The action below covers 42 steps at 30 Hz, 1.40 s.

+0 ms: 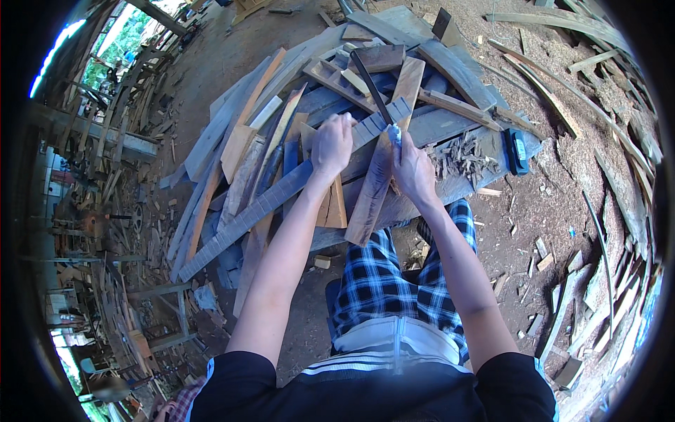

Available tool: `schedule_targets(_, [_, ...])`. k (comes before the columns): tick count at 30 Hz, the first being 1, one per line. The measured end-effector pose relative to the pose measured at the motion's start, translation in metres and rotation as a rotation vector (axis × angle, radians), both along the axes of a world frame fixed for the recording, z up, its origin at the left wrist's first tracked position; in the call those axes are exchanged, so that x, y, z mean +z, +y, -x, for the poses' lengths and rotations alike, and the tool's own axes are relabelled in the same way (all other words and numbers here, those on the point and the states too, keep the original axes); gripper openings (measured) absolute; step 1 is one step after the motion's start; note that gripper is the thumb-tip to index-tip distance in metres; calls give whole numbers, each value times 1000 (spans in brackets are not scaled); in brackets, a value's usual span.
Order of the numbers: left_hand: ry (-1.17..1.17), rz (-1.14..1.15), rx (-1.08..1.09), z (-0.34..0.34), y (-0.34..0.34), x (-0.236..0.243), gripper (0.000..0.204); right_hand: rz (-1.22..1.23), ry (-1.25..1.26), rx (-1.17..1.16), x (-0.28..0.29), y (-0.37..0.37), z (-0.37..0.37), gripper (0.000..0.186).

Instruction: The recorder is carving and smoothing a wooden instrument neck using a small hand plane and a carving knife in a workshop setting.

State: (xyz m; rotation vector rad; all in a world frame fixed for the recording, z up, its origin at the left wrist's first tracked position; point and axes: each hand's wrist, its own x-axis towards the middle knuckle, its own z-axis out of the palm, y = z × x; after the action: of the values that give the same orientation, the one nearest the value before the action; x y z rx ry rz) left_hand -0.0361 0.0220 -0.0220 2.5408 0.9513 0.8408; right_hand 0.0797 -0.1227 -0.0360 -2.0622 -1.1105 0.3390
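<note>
1. A long marked strip [246, 216] is laid from near left to far right, its far-right part crossing over a brown plank [373, 191].
2. The strip is gripped by the closed left hand [332, 145], short of that far-right end.
3. Across it, a dark blade [370, 83] is slanted far-left; contact cannot be told.
4. The blade's handle [395, 133] is enclosed by the right hand [413, 169], nearer that end.

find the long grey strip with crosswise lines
In the head view, the long grey strip slants from the lower left of the wood pile to just beyond the right hand, the left hand lying over it.
</note>
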Motion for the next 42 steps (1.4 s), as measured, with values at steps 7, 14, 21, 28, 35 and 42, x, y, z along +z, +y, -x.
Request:
schedule_targets(7, [95, -56, 124, 15, -1, 2, 35, 31, -98, -1, 1, 2, 4, 21])
schedule_targets(14, [430, -163, 336, -5, -21, 10, 55, -18, -213, 11, -3, -1, 2, 20])
schedule_targets(21, [424, -149, 398, -22, -32, 16, 61, -34, -198, 26, -2, -12, 10, 15])
schedule_targets(28, [447, -165, 373, -25, -30, 11, 55, 24, -220, 119, -9, -31, 26, 15])
schedule_targets(35, [543, -138, 319, -29, -26, 14, 52, -10, -284, 142, -4, -43, 29, 15])
schedule_targets(42, [555, -135, 339, -30, -29, 15, 52, 68, -303, 125, 2, -54, 24, 13])
